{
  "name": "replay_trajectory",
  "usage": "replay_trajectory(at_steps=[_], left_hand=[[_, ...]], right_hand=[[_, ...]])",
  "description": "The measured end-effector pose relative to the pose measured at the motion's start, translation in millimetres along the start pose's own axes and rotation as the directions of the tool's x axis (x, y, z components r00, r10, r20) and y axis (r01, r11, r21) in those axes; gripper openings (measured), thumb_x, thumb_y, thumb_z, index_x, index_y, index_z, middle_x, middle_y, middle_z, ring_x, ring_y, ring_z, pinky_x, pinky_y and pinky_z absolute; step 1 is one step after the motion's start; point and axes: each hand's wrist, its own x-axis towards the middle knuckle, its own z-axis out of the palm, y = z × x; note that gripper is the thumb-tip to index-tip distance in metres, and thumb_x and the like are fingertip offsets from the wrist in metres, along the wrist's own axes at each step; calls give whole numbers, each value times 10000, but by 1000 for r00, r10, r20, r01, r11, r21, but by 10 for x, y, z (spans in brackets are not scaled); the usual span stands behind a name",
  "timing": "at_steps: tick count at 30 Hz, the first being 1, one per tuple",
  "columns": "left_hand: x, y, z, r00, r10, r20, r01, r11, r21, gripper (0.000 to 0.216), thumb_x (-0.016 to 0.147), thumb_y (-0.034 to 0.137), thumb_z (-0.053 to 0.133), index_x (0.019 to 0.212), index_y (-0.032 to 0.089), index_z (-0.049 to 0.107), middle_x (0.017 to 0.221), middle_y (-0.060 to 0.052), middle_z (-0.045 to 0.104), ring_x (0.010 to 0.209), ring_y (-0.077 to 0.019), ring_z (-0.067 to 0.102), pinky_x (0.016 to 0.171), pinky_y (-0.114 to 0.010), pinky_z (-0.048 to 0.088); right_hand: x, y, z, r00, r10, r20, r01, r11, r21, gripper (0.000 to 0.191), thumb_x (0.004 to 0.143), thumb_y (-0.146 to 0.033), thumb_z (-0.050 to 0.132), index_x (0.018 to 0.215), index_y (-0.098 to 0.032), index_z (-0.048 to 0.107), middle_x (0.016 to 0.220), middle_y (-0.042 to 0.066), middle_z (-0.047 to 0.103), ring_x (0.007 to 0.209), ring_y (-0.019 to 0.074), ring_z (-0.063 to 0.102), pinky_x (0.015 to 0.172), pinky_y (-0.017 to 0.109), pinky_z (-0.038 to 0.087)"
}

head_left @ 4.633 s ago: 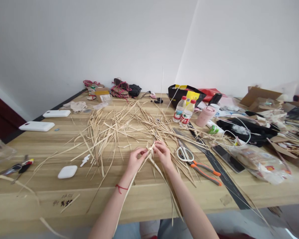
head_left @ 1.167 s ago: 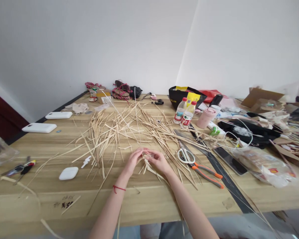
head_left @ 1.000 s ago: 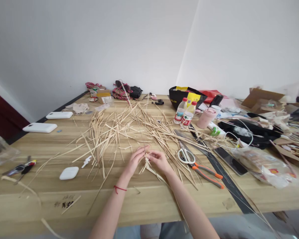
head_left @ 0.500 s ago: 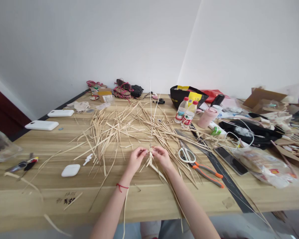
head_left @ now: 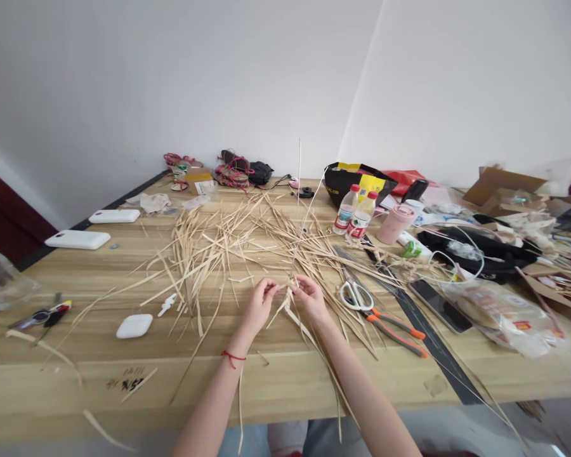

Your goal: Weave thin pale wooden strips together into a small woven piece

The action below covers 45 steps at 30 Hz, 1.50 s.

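Note:
My left hand (head_left: 259, 303) and my right hand (head_left: 308, 296) meet just above the wooden table (head_left: 285, 374), each pinching thin pale straw strips (head_left: 289, 298) where they cross between my fingers. One long strip (head_left: 299, 190) rises straight up from the pinch; others hang down over the table's front edge. A red string circles my left wrist. A loose pile of straw strips (head_left: 228, 244) is spread on the table right behind my hands.
Scissors (head_left: 354, 295) and orange-handled pliers (head_left: 394, 330) lie right of my right hand, beside a black ruler (head_left: 428, 339) and a phone (head_left: 433, 303). Two water bottles (head_left: 354, 217), a pink cup (head_left: 393, 223) and a black bag (head_left: 356, 181) stand behind. A white earbud case (head_left: 134, 325) lies left.
My hands stayed together at the same spot, working the strips. The long strip swung from leaning back-left to standing upright, and the hanging strips shifted.

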Motion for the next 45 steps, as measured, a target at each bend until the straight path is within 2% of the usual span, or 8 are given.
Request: replay_trajectory(at_steps=[7,13,19,23,32,35,39,45], left_hand=[[-12,26,21,998,-1,56,5,998,-69,181,828,343,586,896,184,641,903,-57,690,861,-187,652,820,-332,513],[-4,33,17,999,2,45,5,988,-154,195,829,324,574,898,172,675,940,-79,692,834,-193,660,778,-350,541],[3,79,-10,996,61,61,-58,997,-49,199,836,235,543,970,185,680,978,-85,682,900,-192,640,796,-334,530],[7,57,-8,995,70,73,-65,996,-67,206,836,235,542,981,182,678,1002,-89,679,915,-198,639,790,-329,529],[-13,29,3,999,8,53,-1,992,-123,153,826,273,566,889,164,654,909,-73,664,857,-185,635,761,-306,522],[-15,50,1,997,13,73,-2,989,-148,166,805,310,602,875,167,649,934,-68,647,884,-182,625,770,-293,515],[-7,59,8,999,-41,27,46,976,-212,183,761,333,653,820,160,645,861,-54,663,833,-180,633,776,-303,511],[-5,102,32,993,-117,-11,109,956,-273,160,723,268,667,833,152,677,835,-57,684,754,-162,620,722,-280,501]], right_hand=[[-12,-15,-16,999,31,20,-31,999,-9,330,625,-354,786,900,-217,667,792,23,676,674,156,612,629,289,493],[-33,-53,-23,994,42,97,-43,999,10,330,632,-319,787,927,-224,672,800,20,673,713,156,607,670,291,491],[-27,-50,-17,991,36,132,-44,997,64,312,655,-302,776,943,-242,673,788,7,663,716,141,601,690,280,482],[-22,-31,-20,990,59,130,-70,994,81,326,646,-298,783,948,-244,672,780,-1,657,710,136,598,689,273,480],[-46,-37,8,971,87,223,-111,989,97,353,651,-272,787,986,-255,674,750,-6,659,693,126,595,675,255,480],[-45,-39,9,971,92,220,-113,990,86,355,654,-273,786,989,-259,671,748,-8,660,688,129,596,668,258,478],[-45,-54,-3,975,101,197,-119,990,81,384,649,-279,787,1010,-255,659,753,-12,652,665,122,590,655,254,470],[-55,-141,23,975,63,211,-74,996,44,410,676,-286,762,1067,-260,641,757,-13,623,669,124,567,653,259,457]])
